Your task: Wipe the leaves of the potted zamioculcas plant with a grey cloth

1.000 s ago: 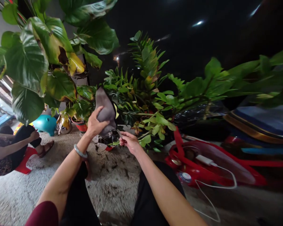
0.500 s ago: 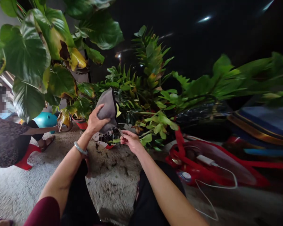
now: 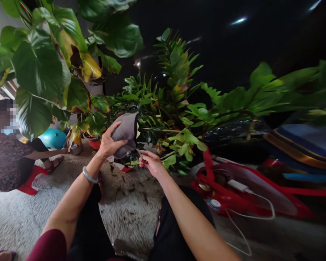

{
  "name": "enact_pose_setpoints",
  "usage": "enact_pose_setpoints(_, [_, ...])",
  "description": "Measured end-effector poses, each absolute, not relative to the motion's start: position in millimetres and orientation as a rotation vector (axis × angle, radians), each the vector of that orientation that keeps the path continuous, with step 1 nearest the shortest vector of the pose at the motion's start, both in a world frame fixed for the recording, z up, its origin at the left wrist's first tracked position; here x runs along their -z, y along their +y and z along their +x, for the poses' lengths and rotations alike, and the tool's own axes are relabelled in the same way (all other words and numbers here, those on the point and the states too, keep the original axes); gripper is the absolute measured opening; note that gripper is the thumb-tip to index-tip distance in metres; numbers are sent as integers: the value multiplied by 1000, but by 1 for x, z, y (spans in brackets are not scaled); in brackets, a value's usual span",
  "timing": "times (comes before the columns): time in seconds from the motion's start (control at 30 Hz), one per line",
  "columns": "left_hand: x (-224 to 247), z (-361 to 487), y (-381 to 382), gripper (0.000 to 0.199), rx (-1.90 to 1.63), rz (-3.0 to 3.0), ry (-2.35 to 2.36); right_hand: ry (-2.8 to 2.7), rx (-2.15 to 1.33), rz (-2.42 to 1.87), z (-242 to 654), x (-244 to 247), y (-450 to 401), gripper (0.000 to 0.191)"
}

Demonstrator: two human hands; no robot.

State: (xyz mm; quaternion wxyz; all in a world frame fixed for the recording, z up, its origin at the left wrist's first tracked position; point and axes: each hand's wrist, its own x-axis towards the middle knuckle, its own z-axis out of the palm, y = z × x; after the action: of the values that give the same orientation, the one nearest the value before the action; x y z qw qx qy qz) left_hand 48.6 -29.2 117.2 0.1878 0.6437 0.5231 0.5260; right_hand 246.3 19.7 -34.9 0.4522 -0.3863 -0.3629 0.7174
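Ground [image 3: 127, 221]: rough and pale, with dark bits scattered near the pot; it opens between the knees, leaving low room under both wrists.

Large-leaved plant [image 3: 40, 69]: several leaves browned or yellow, all attached.

Leafy plants [image 3: 176, 79]: dense, just beyond the hands, limiting forward room.

Seated person [image 3: 8, 159]: at far left, well apart.

Red bag [image 3: 250, 177]: to the right, its edge near the right knee; sideways room is tighter there.

Grey cloth piece [image 3: 126, 130]: held up over the pot, dark-edged, its far side close to foliage. Work on it appears under way; how much is done or left cannot be told.

Left hand [image 3: 108, 143]: clamped on the cloth's near side, thumb and fingers spread.

Right hand [image 3: 152, 163]: apart from the left, pinching the tool.

White-and-red pot [image 3: 125, 168]: beneath the cloth, partly hidden.

Thin tool [image 3: 139, 152]: pale, slender, tip at the cloth's lower edge; contact unclear.
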Motion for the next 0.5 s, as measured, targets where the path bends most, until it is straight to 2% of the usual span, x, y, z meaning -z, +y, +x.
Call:
enact_pose_setpoints(0.07, [-104,50,-28,75,-1487,1733,1554,-886,-1779,-955,247,36,20,34])
enact_pose_setpoints(0.13, [-85,49,-38,75,-1352,1686,1569,-866,-1784,-968,248,37,21,32])
enact_pose_setpoints(0.27, [-73,46,-65,74,-1039,1804,1336,-875,-1782,-988,249,41,23,30])
enact_pose_setpoints(0.33, [-88,45,-63,74,-1104,1859,1272,-882,-1774,-970,248,41,23,31])
enact_pose_setpoints(0.5, [-123,46,-21,76,-1549,1812,1458,-890,-1751,-947,245,37,21,35])
